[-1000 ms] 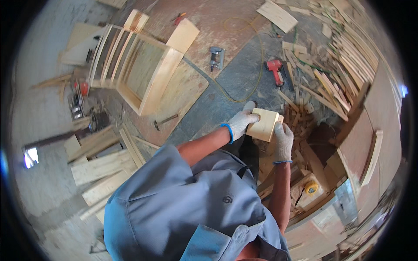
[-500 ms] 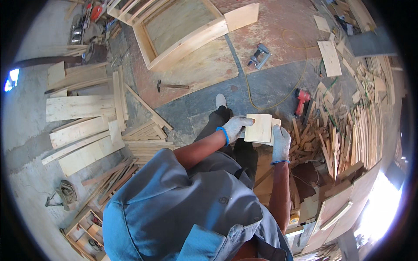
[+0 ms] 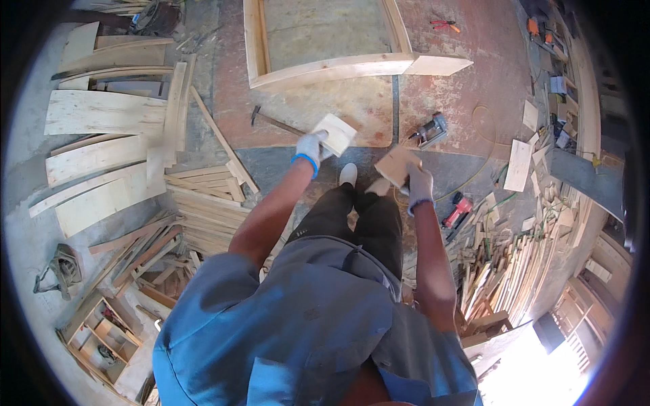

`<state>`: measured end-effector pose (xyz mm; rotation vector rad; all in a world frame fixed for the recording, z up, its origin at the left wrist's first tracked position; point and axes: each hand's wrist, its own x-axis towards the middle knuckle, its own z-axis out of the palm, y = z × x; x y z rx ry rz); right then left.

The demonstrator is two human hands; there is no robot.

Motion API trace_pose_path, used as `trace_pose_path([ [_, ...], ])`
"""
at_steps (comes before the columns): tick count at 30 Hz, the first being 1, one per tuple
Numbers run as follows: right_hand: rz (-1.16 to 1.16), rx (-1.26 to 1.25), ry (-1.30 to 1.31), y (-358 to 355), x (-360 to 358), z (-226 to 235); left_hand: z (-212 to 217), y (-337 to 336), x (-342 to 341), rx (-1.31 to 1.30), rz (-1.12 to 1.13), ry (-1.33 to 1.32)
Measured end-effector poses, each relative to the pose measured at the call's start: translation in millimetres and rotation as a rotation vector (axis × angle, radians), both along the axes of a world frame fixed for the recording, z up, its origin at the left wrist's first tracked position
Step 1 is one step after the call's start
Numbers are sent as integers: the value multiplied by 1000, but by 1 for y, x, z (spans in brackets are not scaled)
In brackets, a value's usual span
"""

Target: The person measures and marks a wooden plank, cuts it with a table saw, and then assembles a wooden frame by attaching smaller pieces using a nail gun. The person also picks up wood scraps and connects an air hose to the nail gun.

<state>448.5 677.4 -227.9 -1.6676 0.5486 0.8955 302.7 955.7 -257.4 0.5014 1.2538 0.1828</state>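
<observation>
My left hand (image 3: 312, 147), in a white work glove with a blue cuff, grips a pale square wooden board (image 3: 336, 134) by its near left edge. Out to the right, my gloved right hand (image 3: 420, 184) is closed on a second, browner wooden board (image 3: 396, 167), held tilted. The two boards are apart, both in the air over the dark floor strip and the edge of the reddish sheet. Beside the left board lies a hammer (image 3: 276, 122), its handle running toward my left hand. Beyond them rests a pale wooden frame (image 3: 332, 70) with a board at its right corner.
A grey nail gun (image 3: 431, 130) lies ahead to the right, and a red power tool (image 3: 458, 209) sits nearer on the right. A thin yellow hose (image 3: 482, 160) curls between them. Planks (image 3: 108, 111) are stacked left; offcuts (image 3: 521, 260) heap up right. Red-handled pliers (image 3: 445, 26) lie far off.
The two boards, held together before, are now separated, one in each hand. Both hands have moved forward, the left also leftward. My view has turned, bringing the frame nearer the middle.
</observation>
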Motion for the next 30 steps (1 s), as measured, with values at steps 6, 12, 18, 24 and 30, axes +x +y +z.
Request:
trace_pose_path([
  [6,137,-13,-48,110,92,-35,-11,96,37,52,196,-19],
  [12,123,273,7,214,190,-25,15,188,89,177,229,-5],
  [18,216,172,246,248,229,-28,4,238,96,199,112,362],
  [24,982,-132,56,146,183,-118,-67,143,-3,802,-953,567],
  [30,663,-189,273,109,129,-57,-79,3,-124,561,-1238,446],
])
